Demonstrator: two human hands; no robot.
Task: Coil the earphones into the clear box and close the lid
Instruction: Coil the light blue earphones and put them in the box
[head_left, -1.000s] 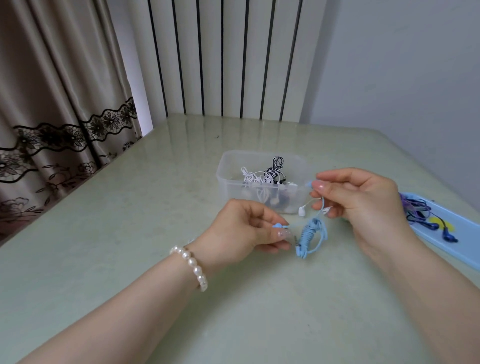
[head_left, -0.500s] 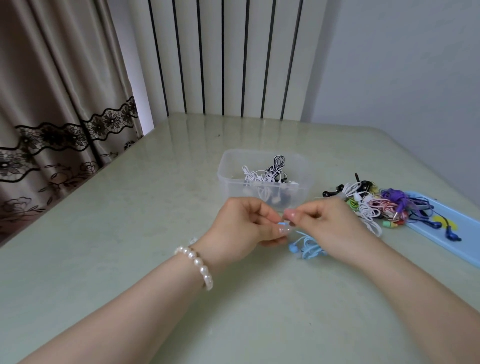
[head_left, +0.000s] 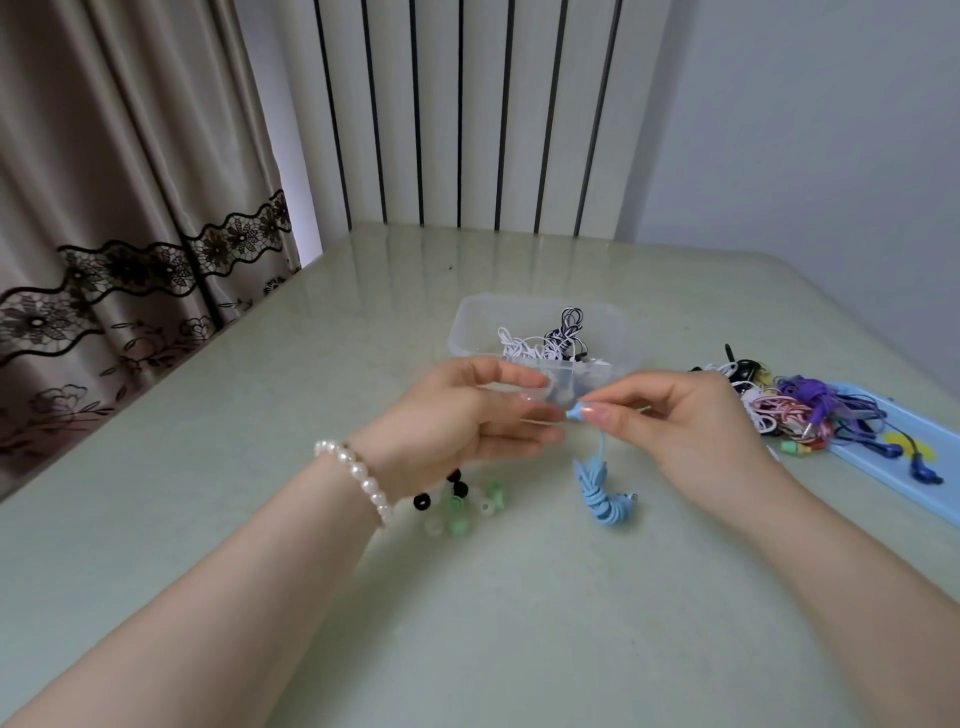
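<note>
Pinching a small light-blue earbud (head_left: 575, 413) between thumb and forefinger, the right hand (head_left: 685, 421) hovers above the pale green table (head_left: 519, 623), its other fingers loosely curled. From that earbud a thin blue cord drops to the coiled light-blue earphone bundle (head_left: 602, 493), which lies on the table just below the hand with a small metal plug showing at its right end. The left hand (head_left: 457, 421), wearing a white pearl bracelet (head_left: 358, 480) at the wrist, sits just beside the right one with its fingers nearly straight and pointing toward the earbud; whether its fingertips touch the earbud cannot be told, and it grips nothing plainly visible. Behind both hands stands the clear rectangular plastic box (head_left: 467, 322), lid off, holding coiled white and black earphones (head_left: 545, 340). Near the left wrist, loose black, clear and green silicone ear tips (head_left: 457, 506) lie scattered on the table. To the right, a tangled pile of multicoloured earphones (head_left: 779, 410) rests partly on the table and partly on a light-blue flat lid (head_left: 883, 478), where dark blue earbuds (head_left: 909, 460) lie.
</note>
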